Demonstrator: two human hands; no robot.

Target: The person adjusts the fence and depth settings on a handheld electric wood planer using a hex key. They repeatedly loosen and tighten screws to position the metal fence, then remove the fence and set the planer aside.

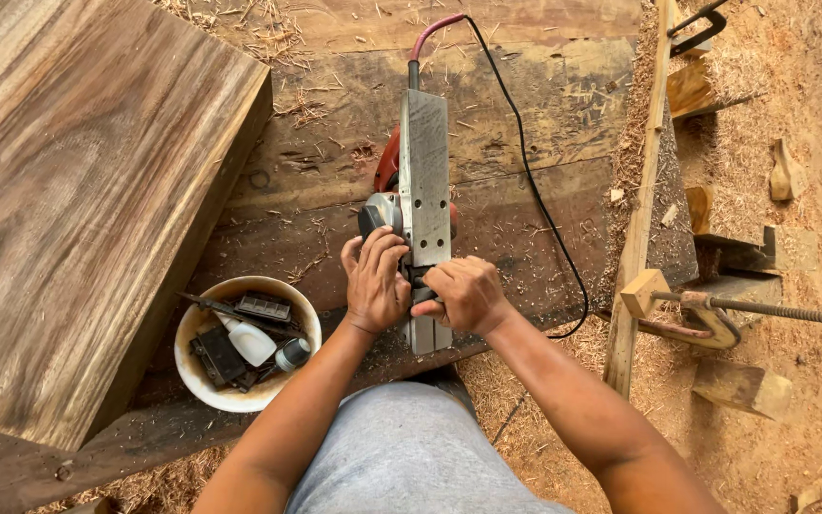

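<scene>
Both hands work at an upturned electric planer on a rough tabletop.

A thick slab (78, 200) leans at the left of the tabletop (525, 124); the planer (424, 181) lies base-up in the middle, its black cord (535, 190) looping right, a white bowl (240, 343) of oddments beside it. With the cord attached, I'd worry a bumped switch could spin the cutter under those fingertips. The left hand (374, 282) curls its fingers against the planer's side; the right hand (465, 292) is closed tight, pinching something small at the base, both wrists bent inward.
</scene>
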